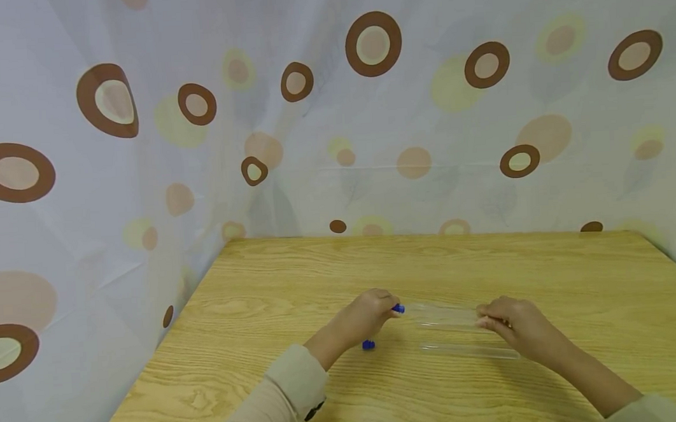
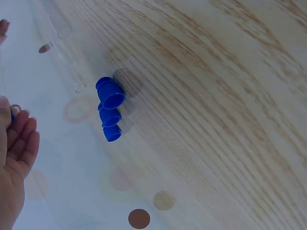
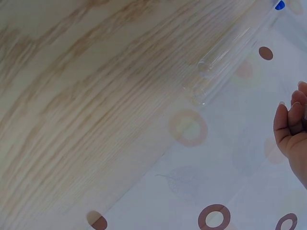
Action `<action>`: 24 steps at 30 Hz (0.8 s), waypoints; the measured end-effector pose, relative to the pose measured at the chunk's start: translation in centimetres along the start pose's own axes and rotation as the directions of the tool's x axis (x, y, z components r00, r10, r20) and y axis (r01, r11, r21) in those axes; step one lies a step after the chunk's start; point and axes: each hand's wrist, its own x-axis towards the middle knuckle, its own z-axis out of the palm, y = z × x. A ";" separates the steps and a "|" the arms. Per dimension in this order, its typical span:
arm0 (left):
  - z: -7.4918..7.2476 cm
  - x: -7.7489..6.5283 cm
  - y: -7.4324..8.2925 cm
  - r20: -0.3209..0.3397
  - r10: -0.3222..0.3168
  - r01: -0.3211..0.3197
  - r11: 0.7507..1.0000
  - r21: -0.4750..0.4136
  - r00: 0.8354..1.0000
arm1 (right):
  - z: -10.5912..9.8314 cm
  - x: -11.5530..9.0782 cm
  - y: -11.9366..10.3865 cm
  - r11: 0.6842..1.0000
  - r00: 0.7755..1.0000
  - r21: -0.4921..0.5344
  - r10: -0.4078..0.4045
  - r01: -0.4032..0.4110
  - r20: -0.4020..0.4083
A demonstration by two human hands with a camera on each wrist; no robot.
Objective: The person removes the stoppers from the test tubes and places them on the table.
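My left hand (image 1: pixel 369 316) pinches a small blue cap (image 1: pixel 398 308) between thumb and fingers; in the left wrist view only a sliver of that cap shows. Facing it, my right hand (image 1: pixel 519 326) grips the far end of a clear test tube (image 1: pixel 442 311), held just above the table with its other end toward the cap. A small gap seems to lie between cap and tube. More clear tubes, one of them the nearest tube (image 1: pixel 468 351), lie side by side below. Three blue caps (image 2: pixel 111 96) sit in a row on the table beneath my left hand.
The wooden table (image 1: pixel 250 292) carries the loose tubes and caps. A pale patterned curtain (image 1: pixel 311 129) hangs behind the table and along its left side, and another stretch borders the right.
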 end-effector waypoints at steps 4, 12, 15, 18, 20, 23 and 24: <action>-0.2 0.0 0.1 0.063 -0.050 0.056 0.994 -0.092 0.997 | 0.2 0.0 -0.1 0.998 0.999 -0.057 -0.024 0.022 -0.040; -0.5 0.0 0.1 0.137 -0.109 0.129 0.980 -0.152 0.985 | 0.4 -0.1 -0.1 0.997 0.999 -0.079 -0.013 0.009 -0.050; -0.4 0.0 0.0 0.129 -0.101 0.121 0.980 -0.159 0.987 | 0.3 -0.1 -0.2 0.998 0.999 -0.057 0.037 -0.037 -0.005; -0.3 -0.1 0.0 0.126 -0.091 0.113 0.978 -0.176 0.988 | 0.2 -0.1 -0.4 0.997 0.996 -0.026 0.076 -0.075 0.036; -0.3 -0.2 0.0 0.129 -0.088 0.111 0.977 -0.183 0.988 | 0.2 -0.1 -0.4 0.996 0.995 -0.008 0.085 -0.085 0.052; -0.2 -0.3 -0.1 0.143 -0.096 0.122 0.975 -0.188 0.985 | 0.2 0.0 -0.4 0.995 0.993 -0.003 0.096 -0.096 0.070; -0.2 -0.3 -0.1 0.147 -0.100 0.127 0.973 -0.190 0.984 | 0.3 0.0 -0.4 0.995 0.992 -0.007 0.101 -0.101 0.081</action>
